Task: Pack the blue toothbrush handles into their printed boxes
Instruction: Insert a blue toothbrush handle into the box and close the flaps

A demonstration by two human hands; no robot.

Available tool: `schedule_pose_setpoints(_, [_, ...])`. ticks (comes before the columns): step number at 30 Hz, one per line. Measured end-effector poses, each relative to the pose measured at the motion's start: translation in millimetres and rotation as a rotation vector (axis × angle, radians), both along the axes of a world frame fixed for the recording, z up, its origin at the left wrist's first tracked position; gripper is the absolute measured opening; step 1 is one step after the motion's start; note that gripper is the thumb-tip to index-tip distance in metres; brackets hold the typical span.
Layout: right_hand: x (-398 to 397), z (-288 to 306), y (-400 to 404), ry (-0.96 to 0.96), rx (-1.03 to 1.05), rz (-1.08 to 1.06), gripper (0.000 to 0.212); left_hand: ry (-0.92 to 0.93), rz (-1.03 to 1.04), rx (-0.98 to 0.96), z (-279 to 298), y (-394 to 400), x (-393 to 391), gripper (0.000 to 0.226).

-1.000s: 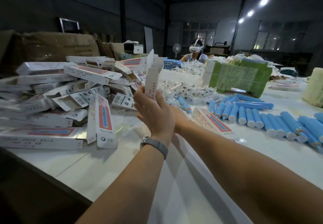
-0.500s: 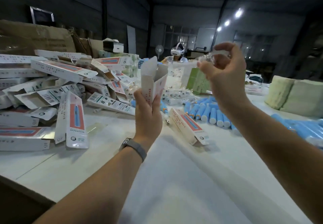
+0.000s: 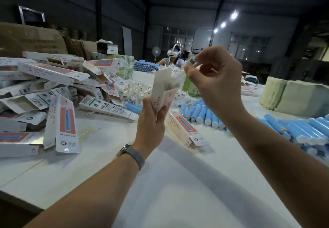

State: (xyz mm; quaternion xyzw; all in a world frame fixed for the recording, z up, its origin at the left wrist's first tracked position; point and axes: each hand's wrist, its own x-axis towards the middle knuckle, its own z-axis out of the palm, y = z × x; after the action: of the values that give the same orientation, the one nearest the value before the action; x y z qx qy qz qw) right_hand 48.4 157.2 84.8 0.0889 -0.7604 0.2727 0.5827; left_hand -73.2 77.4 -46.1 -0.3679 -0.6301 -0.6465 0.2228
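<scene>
Up over the white bench (image 3: 178, 183), the left hand (image 3: 151, 121) holds a printed box (image 3: 163, 94) upright, fingers curled round its lower part, its top flaps standing open. The right hand (image 3: 217, 81) is just right of the box mouth and a little above it; its grip is a narrow pinch of thumb and fingertips on a small clear packet (image 3: 191, 62), whose lower end reaches toward the open flaps. What the packet holds is too blurred to tell. A watch (image 3: 130, 154) sits on the left wrist.

Blue handles (image 3: 201, 113) lie in a row on the bench right of the box, behind the right forearm, and more handles (image 3: 302, 129) lie at the far right. One packed-looking box (image 3: 185, 128) lies flat just beyond the left hand. A heap of boxes (image 3: 49, 92) fills the left side of the bench. Clear packets (image 3: 135, 90) lie piled beyond the held box. At the far end sits a person (image 3: 171, 58) wearing a white headset.
</scene>
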Motion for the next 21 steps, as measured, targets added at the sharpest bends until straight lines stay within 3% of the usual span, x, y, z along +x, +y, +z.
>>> schedule_pose_setpoints(10, [-29.8, -42.4, 29.6, -0.128, 0.393, -0.334, 0.009, 0.051, -0.030, -0.095, -0.8, -1.4, 6.4, 0.024])
schedule_pose_setpoints(15, [-30.4, -48.6, 30.9, -0.262, 0.385, -0.353, 0.031, 0.005, -0.060, -0.108, -1.9, 1.1, 3.3, 0.025])
schedule_pose_setpoints(21, [-29.1, -52.9, 31.9, -0.425, 0.397, -0.379, 0.045, -0.011, -0.073, -0.136, -3.2, 2.2, 1.0, 0.026])
